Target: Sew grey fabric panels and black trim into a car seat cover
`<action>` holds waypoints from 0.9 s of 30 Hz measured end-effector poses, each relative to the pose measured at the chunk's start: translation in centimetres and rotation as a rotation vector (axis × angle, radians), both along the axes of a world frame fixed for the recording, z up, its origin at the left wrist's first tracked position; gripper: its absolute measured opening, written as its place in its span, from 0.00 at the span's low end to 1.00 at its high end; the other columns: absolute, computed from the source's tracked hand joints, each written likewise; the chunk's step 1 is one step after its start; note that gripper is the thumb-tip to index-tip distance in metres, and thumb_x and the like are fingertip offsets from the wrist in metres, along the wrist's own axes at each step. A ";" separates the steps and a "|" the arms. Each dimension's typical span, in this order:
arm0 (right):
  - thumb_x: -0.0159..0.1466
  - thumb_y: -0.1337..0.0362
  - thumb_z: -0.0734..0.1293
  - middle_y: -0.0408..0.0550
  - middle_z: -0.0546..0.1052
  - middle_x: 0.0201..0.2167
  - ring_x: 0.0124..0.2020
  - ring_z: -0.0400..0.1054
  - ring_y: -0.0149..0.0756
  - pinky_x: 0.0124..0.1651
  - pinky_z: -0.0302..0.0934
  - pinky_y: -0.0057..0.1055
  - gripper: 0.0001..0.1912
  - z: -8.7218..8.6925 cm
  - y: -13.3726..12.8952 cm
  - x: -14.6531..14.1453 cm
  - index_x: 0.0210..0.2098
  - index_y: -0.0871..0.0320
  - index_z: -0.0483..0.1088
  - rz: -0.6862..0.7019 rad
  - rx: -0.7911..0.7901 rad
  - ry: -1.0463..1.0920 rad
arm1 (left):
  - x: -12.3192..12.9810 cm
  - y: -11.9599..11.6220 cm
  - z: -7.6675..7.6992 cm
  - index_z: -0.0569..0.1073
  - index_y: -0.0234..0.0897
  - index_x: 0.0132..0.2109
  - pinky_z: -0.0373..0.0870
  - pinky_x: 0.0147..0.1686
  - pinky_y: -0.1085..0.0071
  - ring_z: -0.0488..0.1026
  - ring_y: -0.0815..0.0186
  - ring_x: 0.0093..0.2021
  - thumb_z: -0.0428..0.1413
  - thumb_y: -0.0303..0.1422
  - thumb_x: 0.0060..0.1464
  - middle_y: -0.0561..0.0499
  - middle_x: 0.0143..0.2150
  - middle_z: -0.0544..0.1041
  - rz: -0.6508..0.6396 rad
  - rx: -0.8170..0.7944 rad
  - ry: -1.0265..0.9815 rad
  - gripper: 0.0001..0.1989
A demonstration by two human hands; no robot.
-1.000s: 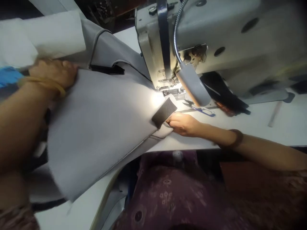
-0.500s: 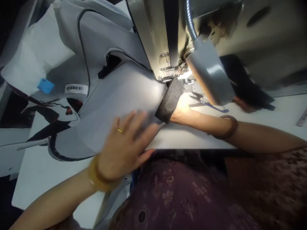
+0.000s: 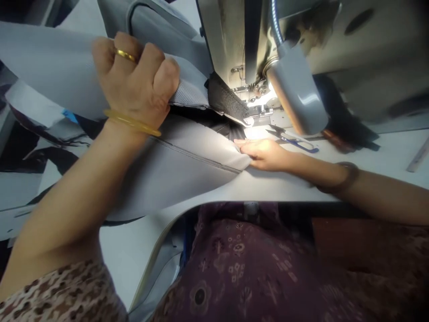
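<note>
A large piece of grey fabric [image 3: 187,170] with dark seams lies folded across the table. My left hand [image 3: 137,82], a ring on one finger, is closed on the raised upper layer of it. Below that hand the two layers part, with black material in the gap. My right hand [image 3: 266,153] pinches the fabric's right-hand end between thumb and fingers, just in front of the sewing machine's presser foot [image 3: 263,111]. A strip of black material [image 3: 226,96] stands up beside the foot, joined to the upper layer.
Thread snips [image 3: 295,142] with a blue handle lie on the white table [image 3: 278,188] behind my right hand. A grey lamp [image 3: 300,89] on a flexible neck hangs over the needle area. The machine body [image 3: 362,67] fills the back right.
My left hand has gone from open above the fabric to gripping and lifting its upper layer, up and left. My right hand has come out from under the black strip and now pinches the fabric.
</note>
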State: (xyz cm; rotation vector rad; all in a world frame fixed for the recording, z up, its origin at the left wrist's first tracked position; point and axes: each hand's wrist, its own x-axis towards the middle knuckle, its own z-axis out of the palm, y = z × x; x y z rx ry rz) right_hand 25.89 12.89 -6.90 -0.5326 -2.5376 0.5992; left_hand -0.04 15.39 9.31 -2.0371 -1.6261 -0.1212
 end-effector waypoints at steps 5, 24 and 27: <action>0.63 0.69 0.57 0.57 0.67 0.56 0.61 0.58 0.41 0.60 0.58 0.37 0.14 -1.2 -0.4 -1.7 0.46 0.64 0.68 -0.043 0.170 -0.067 | -2.6 -1.9 -2.1 0.70 0.37 0.46 0.54 0.51 0.38 0.64 0.45 0.52 0.47 0.45 0.54 0.43 0.50 0.71 -0.179 -0.012 0.012 0.20; 0.63 0.46 0.60 0.54 0.74 0.30 0.32 0.67 0.43 0.31 0.56 0.34 0.23 2.4 -2.3 -2.1 0.37 0.62 0.69 -0.771 0.092 -0.328 | 0.1 -6.3 -7.1 0.67 0.29 0.54 0.65 0.54 0.64 0.68 0.59 0.51 0.41 0.51 0.61 0.44 0.48 0.74 -0.287 -0.573 -0.106 0.30; 0.64 0.48 0.60 0.53 0.75 0.33 0.32 0.68 0.42 0.30 0.57 0.33 0.22 1.5 -4.0 -1.7 0.42 0.61 0.70 -0.671 0.026 -0.292 | -0.1 -5.2 -6.5 0.71 0.31 0.45 0.65 0.52 0.68 0.69 0.63 0.46 0.43 0.53 0.59 0.49 0.39 0.75 -0.301 -0.600 -0.167 0.29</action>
